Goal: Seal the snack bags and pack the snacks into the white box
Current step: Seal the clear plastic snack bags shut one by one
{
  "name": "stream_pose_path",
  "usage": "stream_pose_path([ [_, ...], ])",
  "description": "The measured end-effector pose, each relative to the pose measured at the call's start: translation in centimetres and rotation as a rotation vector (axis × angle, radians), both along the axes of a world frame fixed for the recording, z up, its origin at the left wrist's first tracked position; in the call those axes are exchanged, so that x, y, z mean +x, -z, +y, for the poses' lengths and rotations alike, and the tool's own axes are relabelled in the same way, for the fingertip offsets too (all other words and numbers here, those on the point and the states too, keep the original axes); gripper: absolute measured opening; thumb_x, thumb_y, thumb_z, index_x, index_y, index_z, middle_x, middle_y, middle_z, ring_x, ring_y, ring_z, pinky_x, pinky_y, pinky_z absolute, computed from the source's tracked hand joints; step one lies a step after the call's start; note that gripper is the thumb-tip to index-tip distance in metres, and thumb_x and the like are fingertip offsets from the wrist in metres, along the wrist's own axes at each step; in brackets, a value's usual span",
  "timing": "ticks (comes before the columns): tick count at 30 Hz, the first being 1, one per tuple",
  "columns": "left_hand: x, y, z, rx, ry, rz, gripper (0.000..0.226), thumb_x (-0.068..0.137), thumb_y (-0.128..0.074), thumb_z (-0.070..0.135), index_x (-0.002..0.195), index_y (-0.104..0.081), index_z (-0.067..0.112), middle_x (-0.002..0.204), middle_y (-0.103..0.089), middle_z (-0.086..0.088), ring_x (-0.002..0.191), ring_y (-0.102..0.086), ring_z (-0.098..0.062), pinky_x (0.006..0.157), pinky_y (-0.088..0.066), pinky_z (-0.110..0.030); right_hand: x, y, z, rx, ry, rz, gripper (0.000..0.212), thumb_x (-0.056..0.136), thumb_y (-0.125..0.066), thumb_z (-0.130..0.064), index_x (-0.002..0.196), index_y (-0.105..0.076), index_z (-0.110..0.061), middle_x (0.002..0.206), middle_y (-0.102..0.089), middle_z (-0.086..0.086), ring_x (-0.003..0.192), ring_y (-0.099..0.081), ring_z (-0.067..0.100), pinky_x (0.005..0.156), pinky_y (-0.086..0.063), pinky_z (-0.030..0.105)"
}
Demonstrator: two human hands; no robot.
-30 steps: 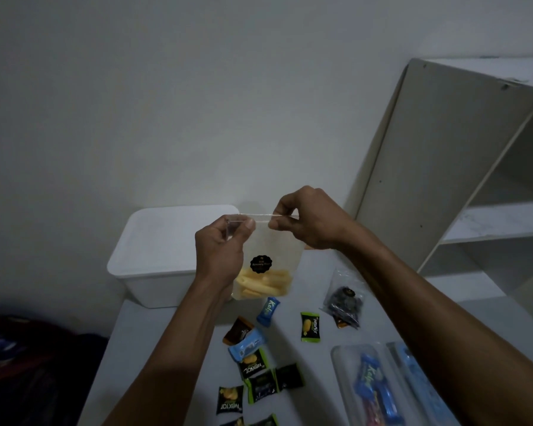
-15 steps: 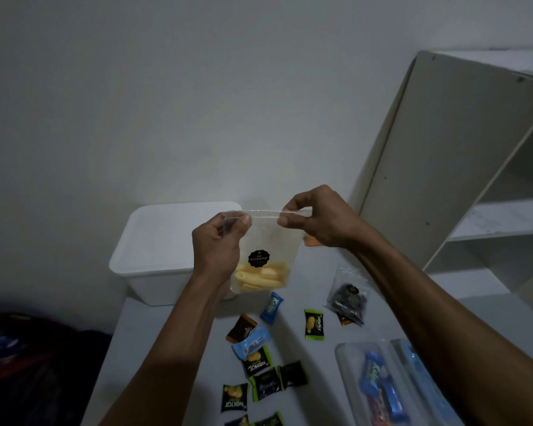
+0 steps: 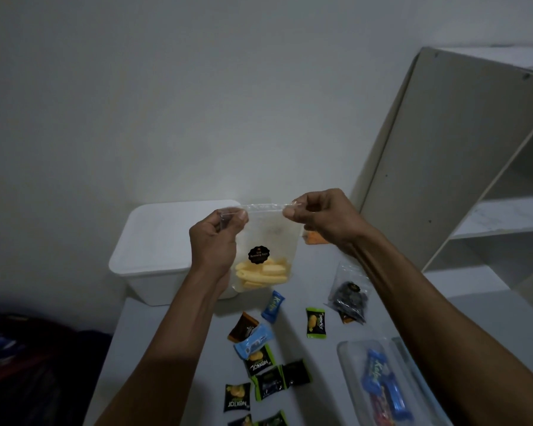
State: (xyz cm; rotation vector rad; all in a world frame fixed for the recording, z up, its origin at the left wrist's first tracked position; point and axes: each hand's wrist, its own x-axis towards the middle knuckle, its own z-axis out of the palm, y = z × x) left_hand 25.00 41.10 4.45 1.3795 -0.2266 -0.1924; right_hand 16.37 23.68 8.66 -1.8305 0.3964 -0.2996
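You hold the snack bag (image 3: 266, 241) up in front of the white box (image 3: 163, 241), above the table (image 3: 173, 339); your left hand (image 3: 214, 241) and right hand (image 3: 320, 215) pinch its top corners.

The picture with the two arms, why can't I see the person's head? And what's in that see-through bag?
The camera sits on the person's head and looks down, so you see only their arms. The left hand and the right hand each pinch a top corner of a clear snack bag with yellow snack pieces and a black sticker, held up in the air. Behind it stands the white box, with its lid on. On the grey table lie small wrapped snacks, like a blue one and a green one, plus another clear bag of dark snacks. A white shelf stands on the right.
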Motion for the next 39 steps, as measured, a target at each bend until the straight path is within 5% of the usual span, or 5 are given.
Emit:
stream_pose_path([
  [10, 0.4, -0.4, 0.2, -0.02, 0.035, 0.079, 0.005, 0.087, -0.071, 0.014, 0.091, -0.071, 0.015, 0.078, -0.07, 0.006, 0.073, -0.061, -0.007, 0.08, -0.047, -0.033, 0.1, 0.4, 0.1, 0.219, 0.086, -0.085, 0.014, 0.076, -0.081, -0.016, 0.068, -0.069, -0.013, 0.088, -0.077, -0.001, 0.074, -0.068, 0.004, 0.085, -0.052, 0.045],
  [19, 0.3, 0.0, 0.5, -0.024, 0.015, 0.065, 0.004, 0.088, -0.07, 0.017, 0.085, -0.072, 0.017, 0.076, -0.073, 0.007, 0.073, -0.064, -0.004, 0.079, -0.049, -0.034, -0.4, 0.7, -0.2, 0.005, 0.06, -0.036, 0.021, 0.083, -0.076, -0.026, 0.091, -0.074, -0.007, 0.093, -0.076, 0.009, 0.093, -0.07, 0.029, 0.086, -0.055, 0.049],
  [27, -0.3, 0.3, 0.9, 0.015, 0.022, 0.037, 0.014, 0.093, -0.064, 0.02, 0.085, -0.075, 0.016, 0.083, -0.075, 0.0, 0.079, -0.063, -0.011, 0.087, -0.052, -0.044, -0.9, 1.0, 0.6, -0.128, 0.069, -0.038, 0.015, 0.082, -0.077, -0.031, 0.08, -0.077, -0.015, 0.082, -0.076, -0.001, 0.087, -0.07, 0.02, 0.087, -0.057, 0.048],
  [34, -0.7, 0.5, 0.4, 0.075, 0.074, -0.084, 0.015, 0.095, -0.06, 0.014, 0.088, -0.071, 0.008, 0.078, -0.071, 0.006, 0.07, -0.062, 0.003, 0.066, -0.048, -0.012, -0.9, -0.2, 1.1, -0.093, -0.092, 0.064, 0.026, 0.089, -0.068, -0.04, 0.078, -0.077, -0.019, 0.089, -0.077, -0.004, 0.086, -0.071, 0.005, 0.079, -0.056, 0.032],
  [39, -1.0, 0.9, -0.2, 0.121, 0.061, -0.125, 0.01, 0.093, -0.064, 0.017, 0.092, -0.073, 0.015, 0.083, -0.072, 0.011, 0.075, -0.062, 0.005, 0.069, -0.048, -0.011, -0.3, -0.6, 1.5, -0.233, -0.176, 0.123, 0.015, 0.088, -0.072, -0.027, 0.08, -0.075, -0.014, 0.071, -0.07, -0.006, 0.064, -0.06, 0.001, 0.059, -0.049, 0.018],
])
